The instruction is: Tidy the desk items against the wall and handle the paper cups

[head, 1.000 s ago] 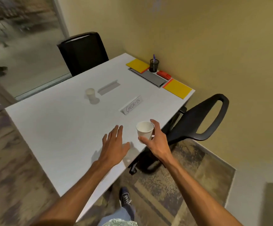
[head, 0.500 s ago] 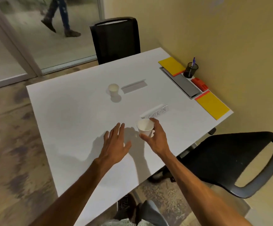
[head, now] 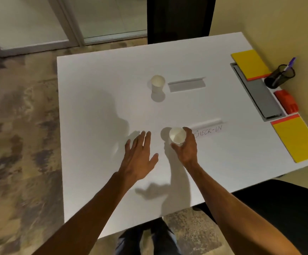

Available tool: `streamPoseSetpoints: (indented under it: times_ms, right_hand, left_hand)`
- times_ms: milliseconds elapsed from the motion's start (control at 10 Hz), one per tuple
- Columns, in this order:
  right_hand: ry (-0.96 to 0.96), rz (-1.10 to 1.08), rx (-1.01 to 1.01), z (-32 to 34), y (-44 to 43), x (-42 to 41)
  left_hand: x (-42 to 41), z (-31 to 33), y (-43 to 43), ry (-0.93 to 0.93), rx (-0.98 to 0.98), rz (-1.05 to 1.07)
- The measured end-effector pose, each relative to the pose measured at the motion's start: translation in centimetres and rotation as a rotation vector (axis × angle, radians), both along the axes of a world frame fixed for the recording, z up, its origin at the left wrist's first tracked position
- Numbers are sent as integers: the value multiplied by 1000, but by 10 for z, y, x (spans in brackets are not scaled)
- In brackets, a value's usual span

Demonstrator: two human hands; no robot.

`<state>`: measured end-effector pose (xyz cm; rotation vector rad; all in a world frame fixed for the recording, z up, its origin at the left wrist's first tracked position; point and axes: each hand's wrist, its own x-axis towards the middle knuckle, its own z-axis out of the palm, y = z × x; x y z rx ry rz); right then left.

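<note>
My right hand holds a white paper cup upright above the white table, just left of a "CHECK-IN" tent sign. My left hand hovers open over the table, fingers spread, a short way left of the cup. A second paper cup stands farther back beside a blank tent sign. Along the wall lie two yellow notepads, a grey tray, a black mesh pen holder with a pen, and a red stapler.
A black chair back stands at the table's far side, and another black chair sits at the near right corner. Glass doors are beyond the table to the left. My legs show below the near edge.
The view has swung round and over the table. My right hand has carried the cup inward from the table's edge to beside the CHECK-IN sign. My left hand stays open beside it.
</note>
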<state>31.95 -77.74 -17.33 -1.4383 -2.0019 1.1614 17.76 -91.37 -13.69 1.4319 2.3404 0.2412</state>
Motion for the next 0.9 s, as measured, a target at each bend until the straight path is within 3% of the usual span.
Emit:
streamPoseSetpoints:
  times_ms: [300, 600, 800, 900]
  right_hand:
    - [-20, 29, -29, -44, 20, -5]
    - [-46, 84, 4, -60, 27, -2]
    - [-11, 113, 28, -36, 18, 16]
    - [-37, 133, 134, -13, 12, 23]
  left_hand:
    - [14, -20, 17, 95, -37, 47]
    - [24, -22, 21, -31, -27, 99]
    - [30, -19, 18, -14, -33, 100]
    - [30, -15, 16, 31, -48, 130]
